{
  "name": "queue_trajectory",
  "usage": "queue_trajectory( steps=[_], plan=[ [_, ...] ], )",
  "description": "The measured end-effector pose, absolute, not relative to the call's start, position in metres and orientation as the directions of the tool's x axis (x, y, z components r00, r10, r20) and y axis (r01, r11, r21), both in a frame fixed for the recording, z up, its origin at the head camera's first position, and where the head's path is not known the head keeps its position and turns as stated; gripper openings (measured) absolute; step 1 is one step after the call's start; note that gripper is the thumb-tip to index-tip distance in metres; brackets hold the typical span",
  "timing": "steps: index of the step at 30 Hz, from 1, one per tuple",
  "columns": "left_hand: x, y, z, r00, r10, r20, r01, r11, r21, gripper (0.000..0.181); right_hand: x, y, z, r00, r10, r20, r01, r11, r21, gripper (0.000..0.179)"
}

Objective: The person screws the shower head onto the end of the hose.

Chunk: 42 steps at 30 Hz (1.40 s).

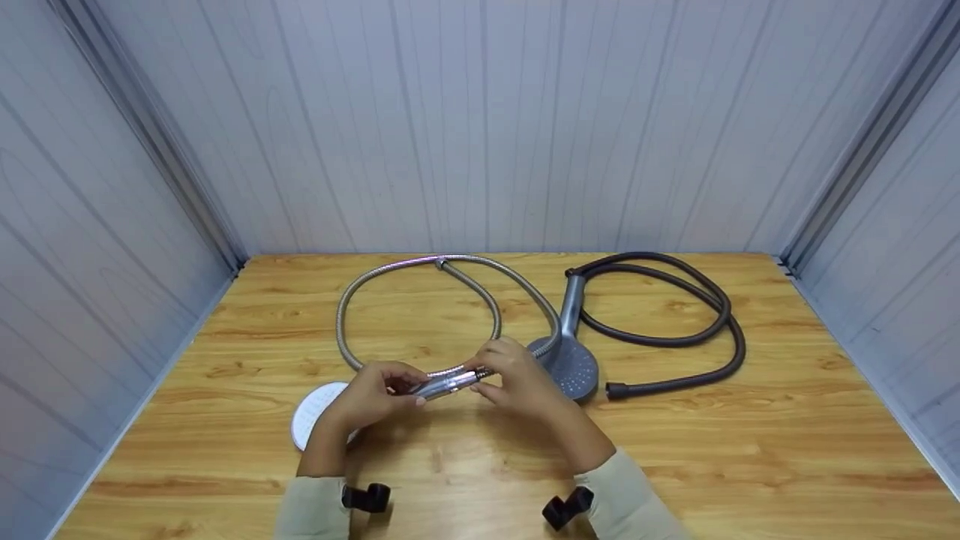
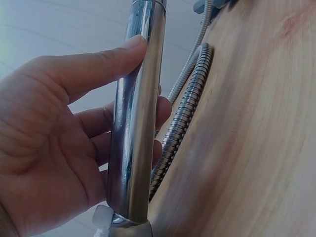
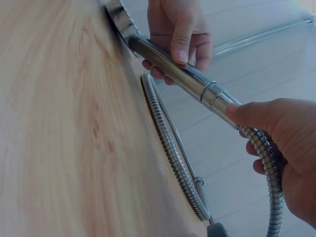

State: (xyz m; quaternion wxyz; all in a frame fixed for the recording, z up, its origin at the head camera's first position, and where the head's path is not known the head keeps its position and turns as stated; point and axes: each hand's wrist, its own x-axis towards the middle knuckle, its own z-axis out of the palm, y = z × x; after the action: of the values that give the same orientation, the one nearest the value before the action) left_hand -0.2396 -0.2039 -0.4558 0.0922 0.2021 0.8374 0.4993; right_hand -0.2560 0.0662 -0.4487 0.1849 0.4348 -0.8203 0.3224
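Observation:
A chrome hand shower with a round white-faced head (image 1: 315, 412) lies low over the front left of the table. My left hand (image 1: 379, 397) grips its shiny handle (image 2: 136, 113), thumb on one side and fingers wrapped behind. At the handle's end, my right hand (image 1: 517, 379) pinches the metal end fitting (image 3: 224, 104) of the silver shower hose (image 3: 266, 163) between thumb and fingers. Fitting and handle are in line and meet end to end. The rest of the silver hose (image 1: 341, 315) loops on the table behind both hands.
Right of my right hand lies a grey shower head (image 1: 576, 369), handle pointing back. A dark grey hose (image 1: 739, 345) coils beside it, its end nut (image 1: 616, 391) toward the front. Panelled walls (image 1: 487, 127) enclose the wooden table (image 1: 750, 465) at back and sides.

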Motion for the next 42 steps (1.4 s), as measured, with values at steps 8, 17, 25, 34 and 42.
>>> queue_trajectory(
  steps=[8,17,25,34,42],
  plan=[
    [-0.239,-0.204,-0.457,-0.905,0.424,0.031,0.230,0.428,0.874,0.026,-0.255,0.068,-0.448,-0.591,-0.600,0.540,-0.807,0.441,-0.393,0.021],
    [-0.238,-0.203,-0.455,-0.912,0.411,0.008,0.205,0.439,0.875,0.024,-0.256,0.068,-0.446,-0.581,-0.613,0.536,-0.814,0.435,-0.385,0.020],
    [-0.229,-0.197,-0.439,-0.898,0.438,0.043,0.245,0.416,0.875,0.027,-0.257,0.068,-0.446,-0.581,-0.618,0.529,-0.813,0.422,-0.401,0.018],
    [-0.239,-0.203,-0.456,-0.900,0.433,0.043,0.244,0.421,0.874,0.027,-0.256,0.068,-0.445,-0.589,-0.621,0.517,-0.807,0.423,-0.412,0.017],
    [-0.239,-0.203,-0.456,-0.910,0.415,0.016,0.219,0.445,0.868,0.026,-0.255,0.069,-0.445,-0.588,-0.625,0.513,-0.807,0.417,-0.418,0.018]
  ],
)
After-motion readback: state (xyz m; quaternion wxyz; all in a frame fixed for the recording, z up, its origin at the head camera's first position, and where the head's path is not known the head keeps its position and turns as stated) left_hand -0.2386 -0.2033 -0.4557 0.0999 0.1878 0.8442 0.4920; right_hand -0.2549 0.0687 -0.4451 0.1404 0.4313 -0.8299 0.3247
